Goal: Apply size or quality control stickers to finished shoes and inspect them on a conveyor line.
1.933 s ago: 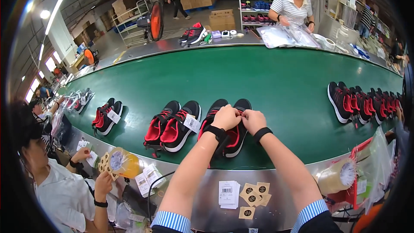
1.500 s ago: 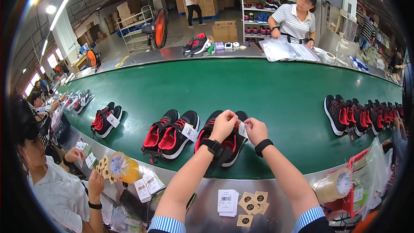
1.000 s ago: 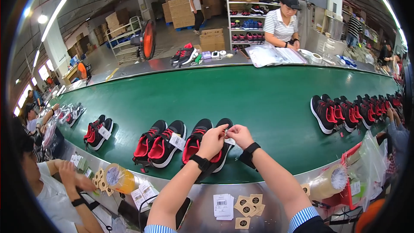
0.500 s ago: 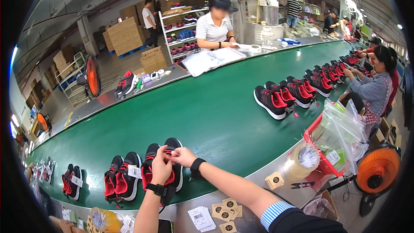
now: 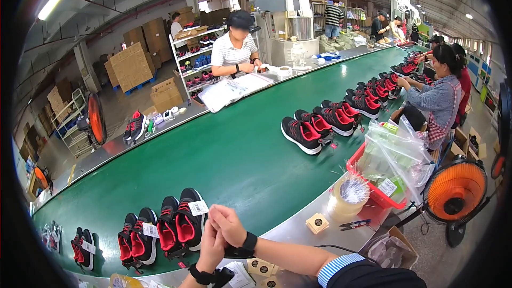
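My left hand [image 5: 212, 250] and my right hand [image 5: 230, 228] are brought together just right of the nearest shoe pair, over the near edge of the green belt [image 5: 240, 165]. The fingers of both are closed and pressed against one another; whatever may be between them is hidden. That pair of black sneakers [image 5: 189, 226] has red lining and red laces, and a white printed tag [image 5: 198, 207] lies across the right shoe's laces. Farther left stand another tagged pair [image 5: 143, 242] and a smaller pair [image 5: 82, 248]. Brown cards [image 5: 260, 266] with round black prints and white tags [image 5: 241, 276] lie partly behind my forearms.
A long row of similar sneakers [image 5: 301, 133] stands on the belt to the right. Along the near metal edge are a card stack [image 5: 317, 223], a roll of clear fasteners [image 5: 349, 197], snips [image 5: 356, 224], a red basket [image 5: 376, 194] and an orange fan [image 5: 455, 194]. Co-workers sit across and at right.
My hands have come away from the shoe's laces toward the lower right. The white tag now shows on that shoe. The view has turned somewhat right, and the shoes appear farther left.
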{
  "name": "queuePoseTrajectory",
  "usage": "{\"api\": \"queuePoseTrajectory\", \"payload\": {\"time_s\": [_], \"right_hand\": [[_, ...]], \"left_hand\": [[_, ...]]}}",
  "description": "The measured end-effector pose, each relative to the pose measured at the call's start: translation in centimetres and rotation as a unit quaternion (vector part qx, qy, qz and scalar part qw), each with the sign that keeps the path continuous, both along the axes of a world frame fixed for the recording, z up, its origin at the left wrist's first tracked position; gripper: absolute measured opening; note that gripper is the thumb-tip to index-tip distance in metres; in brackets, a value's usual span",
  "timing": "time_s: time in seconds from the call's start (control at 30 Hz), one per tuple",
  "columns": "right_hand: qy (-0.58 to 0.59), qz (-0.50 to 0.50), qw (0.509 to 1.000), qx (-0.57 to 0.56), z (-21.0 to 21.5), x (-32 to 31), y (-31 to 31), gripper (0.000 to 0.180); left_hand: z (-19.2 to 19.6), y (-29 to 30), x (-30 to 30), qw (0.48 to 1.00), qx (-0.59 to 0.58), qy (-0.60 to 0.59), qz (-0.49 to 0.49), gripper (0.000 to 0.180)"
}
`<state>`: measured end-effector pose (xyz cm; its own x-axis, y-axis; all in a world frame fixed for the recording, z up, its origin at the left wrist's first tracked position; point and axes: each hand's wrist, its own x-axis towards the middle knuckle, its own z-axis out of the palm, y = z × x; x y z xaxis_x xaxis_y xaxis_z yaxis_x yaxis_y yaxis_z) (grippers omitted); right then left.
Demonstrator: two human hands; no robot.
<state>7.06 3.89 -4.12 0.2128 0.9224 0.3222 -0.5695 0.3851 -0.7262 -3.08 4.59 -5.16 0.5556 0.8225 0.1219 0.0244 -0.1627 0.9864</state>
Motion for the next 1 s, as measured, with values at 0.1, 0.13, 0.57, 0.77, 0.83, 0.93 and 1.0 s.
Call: {"api": "queuePoseTrajectory", "payload": {"time_s": [0.1, 0.13, 0.57, 0.77, 0.83, 0.93, 1.0], "right_hand": [[0.046, 0.01, 0.999, 0.011, -0.9, 0.4, -2.7, 0.028], [0.043, 0.005, 0.999, 0.014, -0.9, 0.9, -3.6, 0.028], [0.238, 0.171, 0.954, -0.068, -3.3, 9.9, -17.6, 0.034], [0.228, 0.155, 0.96, -0.051, -2.3, 11.3, -22.3, 0.035], [0.231, 0.146, 0.961, -0.041, -2.0, 11.6, -23.5, 0.033], [0.243, 0.131, 0.96, -0.044, -2.1, 11.7, -24.7, 0.033], [0.238, 0.131, 0.961, -0.046, -2.1, 11.6, -25.4, 0.033]], "left_hand": [[-1.1, -1.8, 0.4, 0.998, 0.056, -0.004, -0.002, 0.023], [-1.2, -2.4, 0.4, 0.997, 0.075, 0.02, -0.006, 0.022], [1.4, -13.9, 1.4, 0.962, 0.194, 0.049, -0.186, 0.02], [2.7, -18.2, 1.5, 0.936, 0.108, 0.073, -0.328, 0.021], [3.7, -19.4, 1.5, 0.929, 0.093, 0.047, -0.354, 0.018], [4.7, -20.4, 1.2, 0.914, 0.145, 0.077, -0.371, 0.014], [4.8, -20.9, 1.0, 0.913, 0.161, 0.091, -0.364, 0.012]]}}
